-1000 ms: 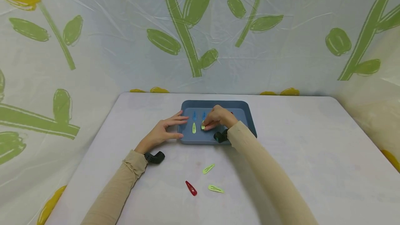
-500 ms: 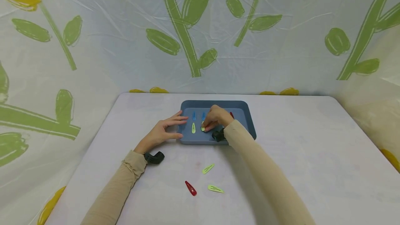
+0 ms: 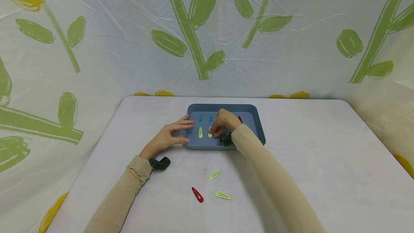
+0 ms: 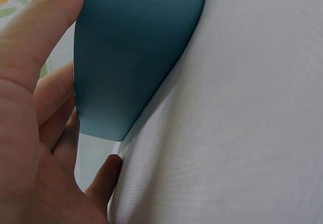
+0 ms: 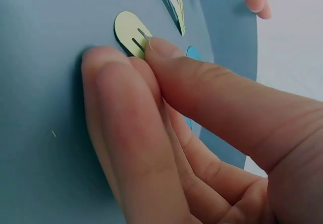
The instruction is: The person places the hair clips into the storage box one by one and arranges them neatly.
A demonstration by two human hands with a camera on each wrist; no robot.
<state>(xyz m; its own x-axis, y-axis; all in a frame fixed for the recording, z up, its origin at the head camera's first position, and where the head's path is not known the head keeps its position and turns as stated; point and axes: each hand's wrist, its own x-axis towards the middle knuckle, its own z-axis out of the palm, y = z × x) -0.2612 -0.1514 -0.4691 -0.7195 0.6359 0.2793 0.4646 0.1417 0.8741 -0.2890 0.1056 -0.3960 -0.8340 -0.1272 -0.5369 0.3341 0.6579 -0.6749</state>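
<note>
Flower-printed sheeting (image 3: 129, 46) hangs behind and beside a white table (image 3: 307, 154), on which a blue-grey tray (image 3: 226, 107) sits toward the far edge. From the head view, the left hand (image 3: 166, 136) lies at the tray's left side with fingers spread wide and fairly straight, probably to steady it against sliding. The right hand (image 3: 224, 121) reaches inside, its fingertips narrowed to a pinch on a green clip (image 3: 210, 133). That clip lines up beside a second green clip (image 3: 200, 132), with two blue clips (image 3: 206, 120) behind them; such even spacing looks deliberate. A red clip (image 3: 240, 119) shows partly past the right wrist. On the table nearer the person lie two loose green clips (image 3: 215, 174) (image 3: 223, 195) and a loose red clip (image 3: 197, 195), at differing angles, seemingly not arranged.

From the left wrist view, the thumb rests against the tray's outer wall, the other fingers beyond it, apparently bracing rather than clamping.

From the right wrist view, the pinched clip's rounded, slotted end stands clear of the fingertips, a light hold that seems suited to small adjustments. Whether its covered end touches the tray floor cannot be told.

No brand, label or lettering can be read in any view.
</note>
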